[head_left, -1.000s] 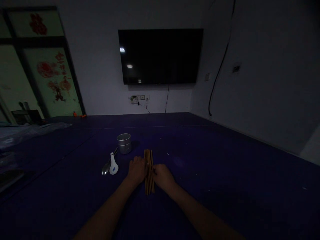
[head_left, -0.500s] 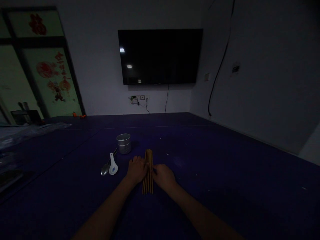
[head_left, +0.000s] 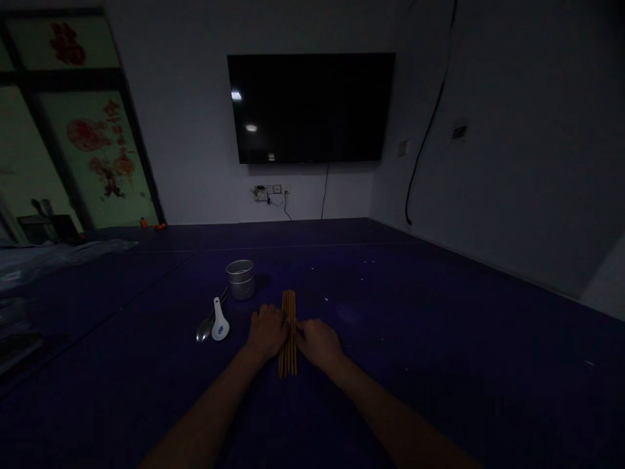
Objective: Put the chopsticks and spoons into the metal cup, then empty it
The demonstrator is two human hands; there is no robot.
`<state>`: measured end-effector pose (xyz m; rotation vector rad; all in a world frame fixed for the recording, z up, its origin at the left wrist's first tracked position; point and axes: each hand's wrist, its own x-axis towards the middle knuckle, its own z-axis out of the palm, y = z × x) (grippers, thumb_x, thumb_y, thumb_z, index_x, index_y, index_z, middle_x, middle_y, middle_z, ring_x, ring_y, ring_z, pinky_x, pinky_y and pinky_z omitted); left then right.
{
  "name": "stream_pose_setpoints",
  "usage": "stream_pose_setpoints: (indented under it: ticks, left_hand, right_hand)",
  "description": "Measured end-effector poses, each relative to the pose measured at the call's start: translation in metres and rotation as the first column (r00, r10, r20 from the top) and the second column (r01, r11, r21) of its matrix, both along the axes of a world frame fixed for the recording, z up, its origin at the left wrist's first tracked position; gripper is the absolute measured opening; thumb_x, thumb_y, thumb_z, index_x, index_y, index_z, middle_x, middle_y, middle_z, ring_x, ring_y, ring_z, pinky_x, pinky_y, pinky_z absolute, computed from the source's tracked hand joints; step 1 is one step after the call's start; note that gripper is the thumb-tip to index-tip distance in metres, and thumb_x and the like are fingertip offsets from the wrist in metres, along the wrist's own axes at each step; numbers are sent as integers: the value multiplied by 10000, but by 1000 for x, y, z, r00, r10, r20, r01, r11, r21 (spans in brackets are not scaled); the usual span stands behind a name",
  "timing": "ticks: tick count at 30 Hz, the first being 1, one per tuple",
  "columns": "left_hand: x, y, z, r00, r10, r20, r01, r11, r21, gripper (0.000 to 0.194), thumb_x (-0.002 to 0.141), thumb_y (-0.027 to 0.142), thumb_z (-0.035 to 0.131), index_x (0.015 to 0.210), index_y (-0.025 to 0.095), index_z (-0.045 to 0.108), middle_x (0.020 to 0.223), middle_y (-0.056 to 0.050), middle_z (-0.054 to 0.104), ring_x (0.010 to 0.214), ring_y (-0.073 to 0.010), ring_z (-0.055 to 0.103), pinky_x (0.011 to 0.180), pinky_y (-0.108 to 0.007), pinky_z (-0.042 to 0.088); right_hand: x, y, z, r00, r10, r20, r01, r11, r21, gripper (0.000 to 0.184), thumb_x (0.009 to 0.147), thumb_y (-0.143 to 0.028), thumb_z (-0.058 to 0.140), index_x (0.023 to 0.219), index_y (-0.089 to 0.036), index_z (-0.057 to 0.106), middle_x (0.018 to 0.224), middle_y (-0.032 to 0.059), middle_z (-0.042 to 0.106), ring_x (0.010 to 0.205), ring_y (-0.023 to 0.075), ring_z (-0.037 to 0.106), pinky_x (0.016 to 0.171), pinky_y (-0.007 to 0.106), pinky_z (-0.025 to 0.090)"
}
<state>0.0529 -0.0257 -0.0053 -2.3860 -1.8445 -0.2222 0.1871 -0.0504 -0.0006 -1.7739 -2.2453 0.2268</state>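
Observation:
A bundle of several wooden chopsticks (head_left: 288, 305) lies on the dark blue floor mat (head_left: 439, 339), pointing away from me. My left hand (head_left: 266, 332) presses against the bundle's left side with curled fingers. On the bundle's right side rests my right hand (head_left: 317, 342), its fingers closed against the sticks. Both hands squeeze the sticks together between them. The room is dim, so the fingertips are hard to make out.
A small metal cup (head_left: 241, 279) stands just beyond my left hand. A white ceramic spoon (head_left: 220, 322) and a metal spoon (head_left: 206, 327) lie to the left. A dark television (head_left: 312, 107) hangs on the far wall; clutter sits at far left.
The chopsticks have been drawn into a tighter, straighter bundle between my hands. The hands have stayed in nearly the same place.

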Motion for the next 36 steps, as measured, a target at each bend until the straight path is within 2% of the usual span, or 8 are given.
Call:
stream_pose_setpoints:
  ticks: [13, 26, 36]
  left_hand:
    - [1, 2, -4, 999, 39, -28, -38, 998, 41, 400, 910, 312, 246, 1026, 142, 589, 1062, -144, 581, 1058, -272, 476, 838, -410, 377]
    - [1, 7, -9, 999, 43, -24, -41, 995, 87, 441, 918, 311, 209, 1016, 133, 601, 1052, -150, 583, 1043, -274, 484, 828, -418, 383]
    - [1, 4, -6, 999, 37, -24, -36, 998, 46, 392, 909, 312, 259, 1014, 146, 598, 1059, -140, 585, 1051, -268, 484, 833, -407, 382]
  right_hand:
    - [0, 1, -5, 1000, 5, 13, -6, 998, 57, 300, 875, -337, 402, 956, -224, 668, 913, 74, 704, 873, 203, 653, 674, 247, 442]
    - [-1, 1, -3, 1000, -12, -6, 13, 1000, 25, 294, 871, -341, 417, 960, -230, 675, 920, 74, 704, 872, 204, 654, 682, 253, 448]
    - [-1, 0, -1, 1000, -26, -2, 26, 1000, 14, 291, 873, -348, 421, 938, -226, 677, 918, 77, 704, 876, 200, 655, 690, 253, 450]
